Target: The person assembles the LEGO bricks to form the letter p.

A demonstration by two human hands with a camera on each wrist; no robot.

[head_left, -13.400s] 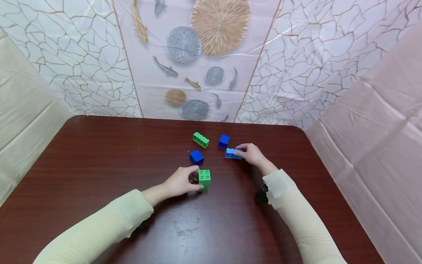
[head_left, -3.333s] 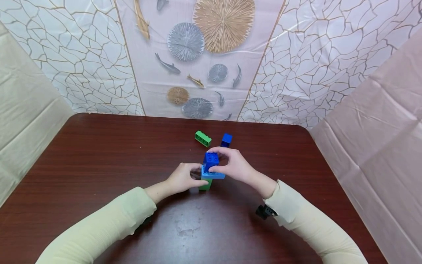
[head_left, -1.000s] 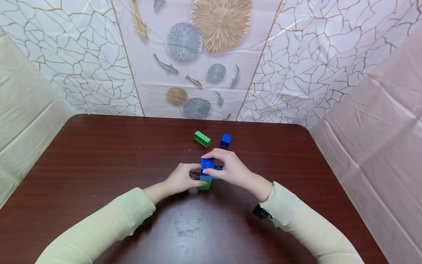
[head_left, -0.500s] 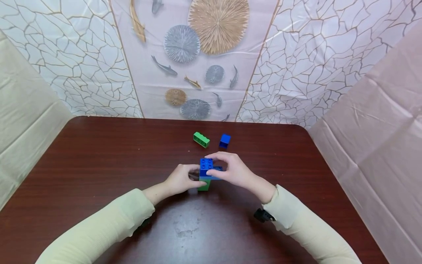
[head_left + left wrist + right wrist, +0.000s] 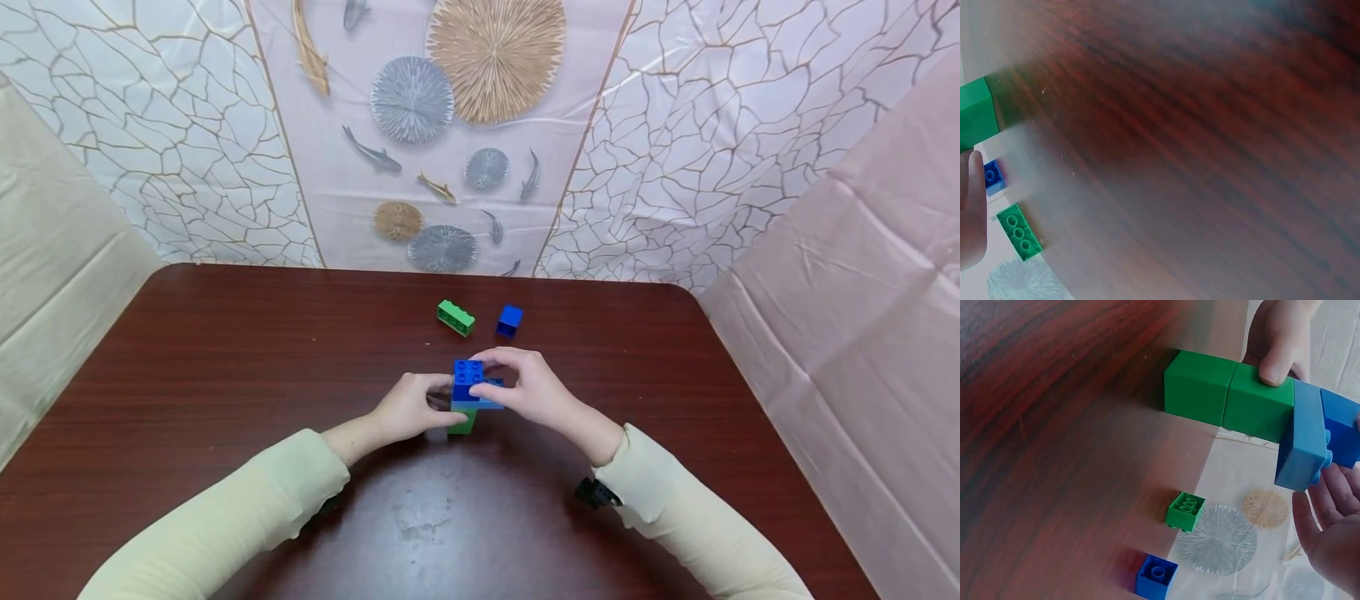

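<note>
A small tower stands between the hands: two green bricks (image 5: 1197,387) one on the other, a longer light blue brick (image 5: 1307,437) across their top, and a dark blue brick (image 5: 468,379) above its left end. The light blue brick juts out to the right, some of its studs bare. My left hand (image 5: 405,410) grips the upper green brick from the left, thumb on its near face. From the right, my right hand (image 5: 532,387) pinches the dark blue brick between thumb and fingers. The left wrist view catches only part of the green tower (image 5: 977,115).
Behind the tower, a long green brick (image 5: 456,318) lies on its side on the brown table (image 5: 225,358). Another dark blue brick (image 5: 509,321) lies to its right, hollow underside toward me. A patterned cloth (image 5: 442,158) hangs behind the table's far edge.
The light blue brick and one dark blue brick, earlier loose on the table, are now on the green tower. Since 3.3 s ago the dark blue brick has shifted left and down, over the tower.
</note>
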